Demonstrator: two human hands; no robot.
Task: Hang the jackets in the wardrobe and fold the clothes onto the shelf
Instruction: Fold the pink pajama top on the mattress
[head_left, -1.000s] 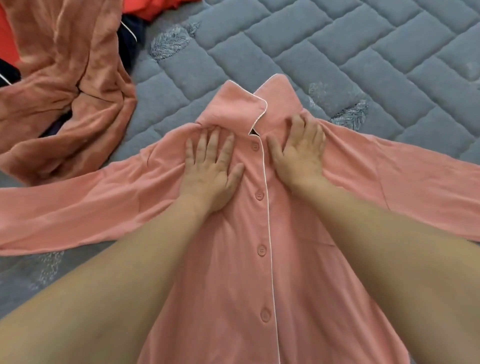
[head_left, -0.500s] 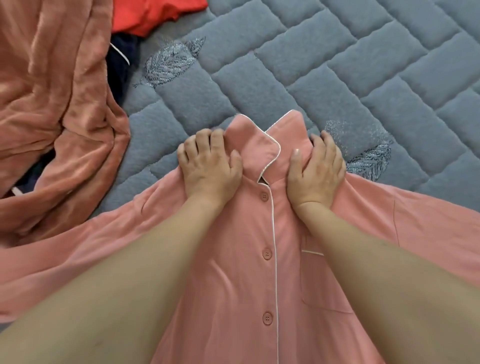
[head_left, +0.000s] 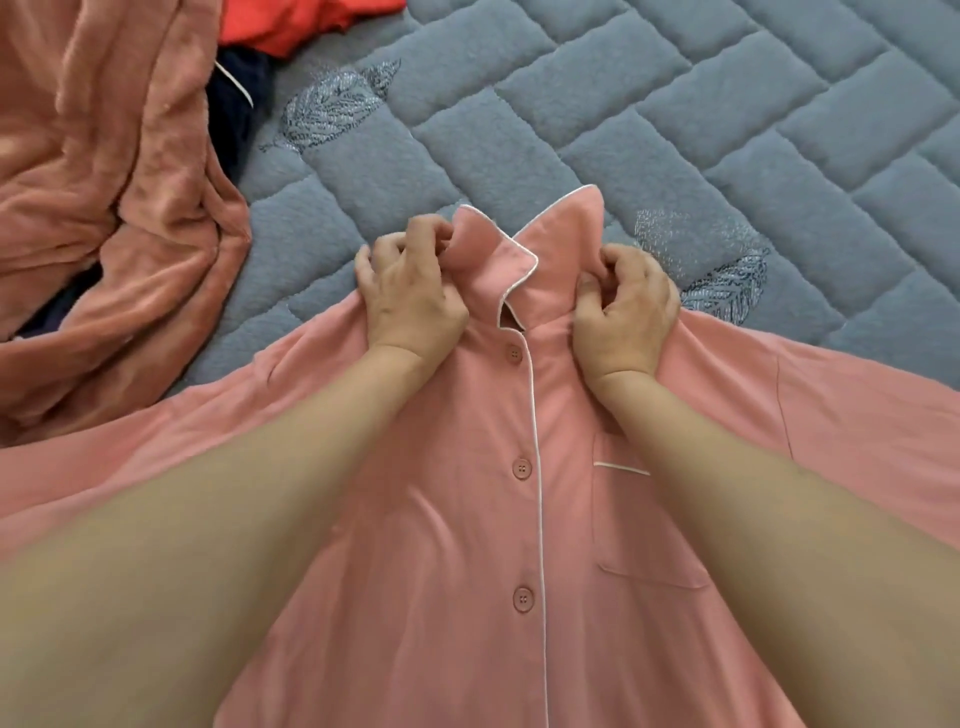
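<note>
Head view: the pink pyjama shirt (head_left: 467, 519) lies buttoned and face up across the middle and lower frame on the grey quilted bedding (head_left: 675, 130). The left hand (head_left: 410, 296) now curls its fingers round the collar's left side, and the right hand (head_left: 623, 306) pinches the right side; a second ago both palms lay flat on the chest. A plush rust-coloured garment (head_left: 104, 208) is heaped at upper left, beside red cloth (head_left: 301, 26) and dark cloth (head_left: 234, 114).
</note>
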